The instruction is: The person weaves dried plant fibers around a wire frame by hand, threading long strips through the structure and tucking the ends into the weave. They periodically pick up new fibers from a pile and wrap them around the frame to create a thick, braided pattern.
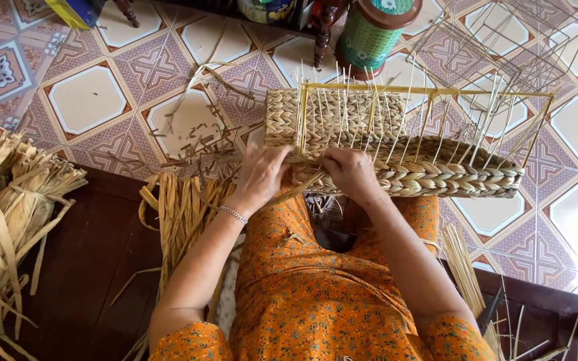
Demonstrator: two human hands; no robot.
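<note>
Left hand (pixel 260 175) and right hand (pixel 349 171) both on woven basket (pixel 396 157) near edge, fingers pinching straw strands (pixel 302 189), tiled floor (pixel 88 100) below

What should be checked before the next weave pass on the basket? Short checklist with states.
1. Left hand on the woven basket wall: ok, fingers on the weave.
2. Right hand on the braided rim: ok.
3. Working strand in grip: cannot tell, fingers hide it.
4. Upright stakes standing free above the weave: ok.
5. Yellow wire frame in place around the top: ok.
6. Spare straw bundle beside the left forearm: ok.
</note>
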